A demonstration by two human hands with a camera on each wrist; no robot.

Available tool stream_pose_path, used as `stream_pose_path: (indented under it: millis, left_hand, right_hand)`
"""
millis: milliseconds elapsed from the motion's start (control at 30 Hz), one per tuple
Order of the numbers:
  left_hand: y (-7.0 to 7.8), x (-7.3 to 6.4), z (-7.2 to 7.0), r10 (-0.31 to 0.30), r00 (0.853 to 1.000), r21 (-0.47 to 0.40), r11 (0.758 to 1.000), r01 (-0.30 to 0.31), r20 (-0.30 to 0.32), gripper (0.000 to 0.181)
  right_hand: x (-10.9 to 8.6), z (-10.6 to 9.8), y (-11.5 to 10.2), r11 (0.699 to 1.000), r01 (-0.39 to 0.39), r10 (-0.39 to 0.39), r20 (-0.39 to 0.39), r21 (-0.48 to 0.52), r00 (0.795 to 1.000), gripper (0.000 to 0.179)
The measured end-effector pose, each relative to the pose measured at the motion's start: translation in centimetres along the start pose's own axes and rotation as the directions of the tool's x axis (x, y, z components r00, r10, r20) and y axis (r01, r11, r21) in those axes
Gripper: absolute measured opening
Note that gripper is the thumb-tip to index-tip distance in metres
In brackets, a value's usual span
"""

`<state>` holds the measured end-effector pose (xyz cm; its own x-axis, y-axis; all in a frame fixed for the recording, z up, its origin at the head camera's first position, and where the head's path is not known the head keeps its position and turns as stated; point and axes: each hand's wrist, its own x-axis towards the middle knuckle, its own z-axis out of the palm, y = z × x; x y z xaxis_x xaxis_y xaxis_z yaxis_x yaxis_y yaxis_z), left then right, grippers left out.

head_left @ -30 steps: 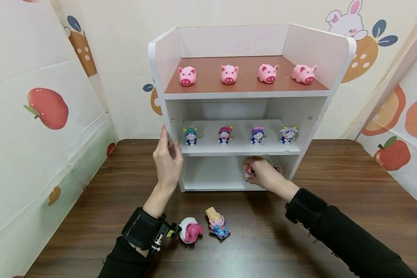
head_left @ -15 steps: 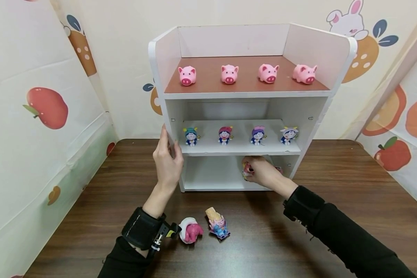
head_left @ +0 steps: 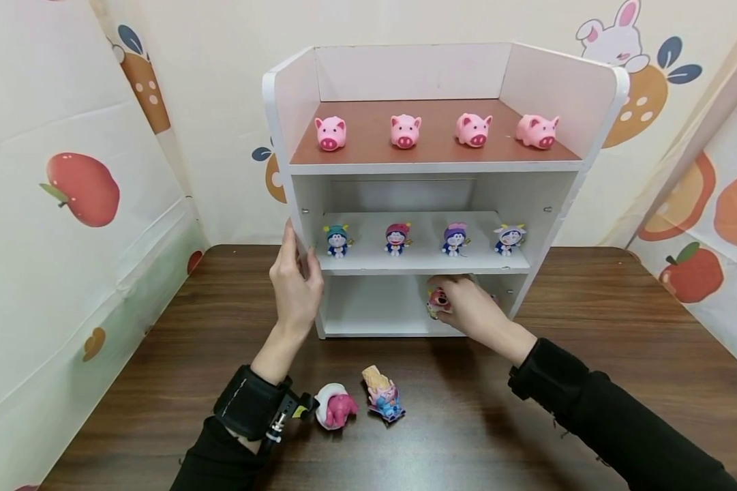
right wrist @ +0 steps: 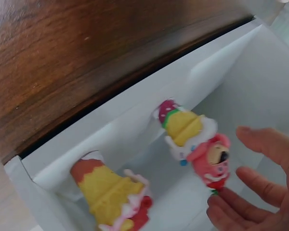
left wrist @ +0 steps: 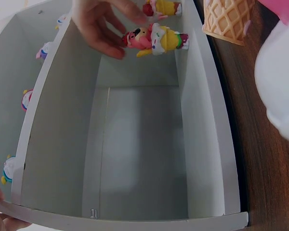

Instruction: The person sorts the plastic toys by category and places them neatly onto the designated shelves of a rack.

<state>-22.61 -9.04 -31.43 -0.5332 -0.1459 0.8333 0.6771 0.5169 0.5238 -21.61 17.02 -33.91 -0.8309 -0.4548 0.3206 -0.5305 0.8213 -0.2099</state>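
Observation:
On the bottom shelf, a pink bear figurine with a yellow body and white collar stands beside my right hand. In the right wrist view, the right hand's fingers spread around the bear's head, with gaps between; one fingertip is at or close to its red top. Further right on that shelf, a yellow figurine with red and pink on it is mostly hidden by the hand in the head view. My left hand rests against the left side of the white shelf unit, its fingers straight upward and thumb at the front edge.
Several pink pigs line the top shelf. Several small figures in coloured hats stand on the middle shelf. On the wooden table, a white and pink toy and an ice-cream-cone figurine lie before the unit, near the left wrist.
My right hand has shifted very slightly, and more of the bear's face shows beside the fingers. The right forearm has moved a little to the right. My left hand stays in place.

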Motion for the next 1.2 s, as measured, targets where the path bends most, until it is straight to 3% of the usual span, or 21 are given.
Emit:
stream_pose_path:
  millis: [167, 300, 567, 800, 933, 1200]
  left_hand:
    - [0.1, 0.0, -0.1, -0.001, 1.000, 0.001, 1.000, 0.001, 0.003, 0.052]
    - [0.1, 0.1, -0.1, -0.002, 1.000, 0.000, 1.000, 0.002, 0.000, 0.052]
    - [0.0, 0.0, -0.1, -0.006, 1.000, -0.004, 1.000, 0.006, 0.000, 0.052]
    - [0.1, 0.0, -0.1, -0.010, 1.000, -0.003, 1.000, 0.010, 0.004, 0.052]
    - [0.1, 0.0, -0.1, -0.009, 1.000, 0.005, 1.000, 0.009, 0.004, 0.052]
    - [0.0, 0.0, -0.1, -0.013, 1.000, -0.004, 1.000, 0.013, 0.008, 0.053]
  right_hand:
    - [-1.1, -0.5, -1.4, 0.997, 0.071, -0.073, -0.087, -0.025, 0.994, 0.042]
    - [-2.0, -0.3, -2.7, 0.993, 0.119, -0.118, -0.086, 0.005, 0.989, 0.039]
    - [-3.7, 1.3, -4.8, 0.972, 0.131, -0.140, 0.035, 0.194, 0.990, 0.034]
    - [-4.3, 2.7, -6.2, 0.933, 0.128, -0.182, 0.136, 0.335, 0.974, 0.034]
    - [-4.5, 3.3, -7.1, 0.926, 0.097, -0.178, 0.197, 0.365, 0.964, 0.039]
    - [-4.3, 4.1, -8.7, 0.932, -0.010, -0.097, 0.275, 0.363, 0.957, 0.045]
